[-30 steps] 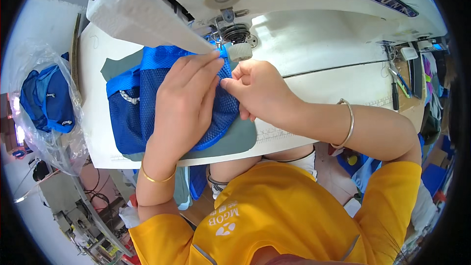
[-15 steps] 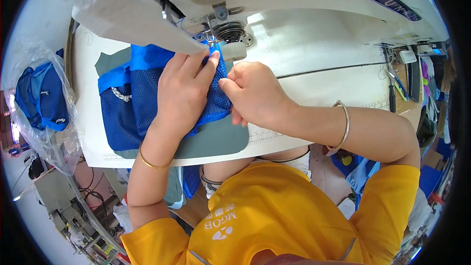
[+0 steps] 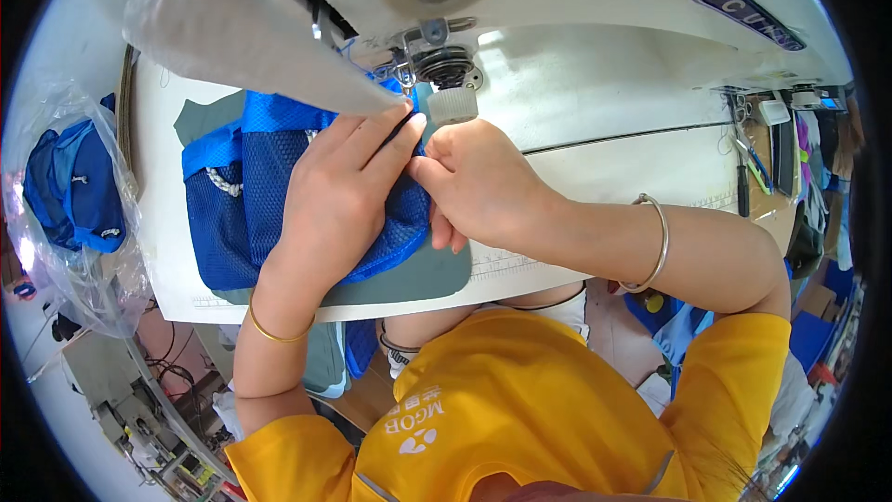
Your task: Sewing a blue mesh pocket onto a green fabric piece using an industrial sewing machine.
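Under the sewing machine's point(image 3: 595, 0) head lies a blue mesh pocket piece point(image 3: 218, 232) with smooth blue bands and white cord loops. Flat on top of it rests my left hand point(image 3: 339, 177), its fingers stretched toward the needle area, where the machine head hides the fingertips' surroundings in part. Close by on the right, my right hand point(image 3: 483, 177) is closed, thumb and forefinger pinching the mesh piece's right edge. Beneath the mesh spreads a grey-green fabric panel point(image 3: 418, 270), showing at its lower right and upper left.
The white machine table point(image 3: 641, 167) carries a printed ruler along its front edge. At its right end are scissors point(image 3: 741, 177) and other small tools. A clear plastic bag point(image 3: 70, 270) with blue pieces hangs at the left. My lap is just below the table edge.
The mesh piece has shifted, its lower right corner now curving lower and more rounded. My left hand has slid slightly left and down; my right hand keeps its pinch at the edge.
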Demonstrator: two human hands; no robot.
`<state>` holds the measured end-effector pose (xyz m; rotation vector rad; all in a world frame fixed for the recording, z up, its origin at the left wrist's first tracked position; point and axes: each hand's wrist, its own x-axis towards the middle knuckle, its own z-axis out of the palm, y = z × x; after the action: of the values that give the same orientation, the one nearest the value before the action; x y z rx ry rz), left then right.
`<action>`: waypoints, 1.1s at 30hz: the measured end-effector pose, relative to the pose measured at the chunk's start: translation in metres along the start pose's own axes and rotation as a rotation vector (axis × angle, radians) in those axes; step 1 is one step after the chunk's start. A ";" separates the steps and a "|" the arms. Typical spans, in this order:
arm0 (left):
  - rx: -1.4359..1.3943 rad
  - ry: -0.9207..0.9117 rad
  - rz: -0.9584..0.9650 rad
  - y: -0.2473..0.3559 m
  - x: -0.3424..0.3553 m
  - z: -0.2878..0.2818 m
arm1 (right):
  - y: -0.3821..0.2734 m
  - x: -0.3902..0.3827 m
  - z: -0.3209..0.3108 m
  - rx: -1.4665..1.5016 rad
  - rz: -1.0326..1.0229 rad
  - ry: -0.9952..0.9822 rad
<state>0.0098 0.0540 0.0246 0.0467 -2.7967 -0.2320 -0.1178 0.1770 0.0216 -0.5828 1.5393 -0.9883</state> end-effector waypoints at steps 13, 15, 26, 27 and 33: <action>-0.023 -0.026 -0.074 0.008 -0.009 0.012 | 0.009 0.001 0.002 -0.064 -0.068 0.053; -0.007 -0.016 -0.060 0.005 -0.011 0.014 | 0.010 0.000 -0.001 -0.385 -0.279 0.076; 0.024 0.113 -0.022 0.003 -0.017 0.024 | 0.066 -0.028 0.013 -1.159 -1.012 0.490; 0.029 0.116 -0.032 0.002 -0.017 0.023 | 0.065 -0.028 0.014 -1.168 -1.002 0.489; 0.003 0.118 -0.021 -0.003 -0.013 0.025 | 0.061 -0.022 0.010 -1.178 -1.004 0.491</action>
<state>0.0139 0.0561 -0.0039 0.0873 -2.6802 -0.2226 -0.0940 0.2238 -0.0176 -2.2210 2.2628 -0.8431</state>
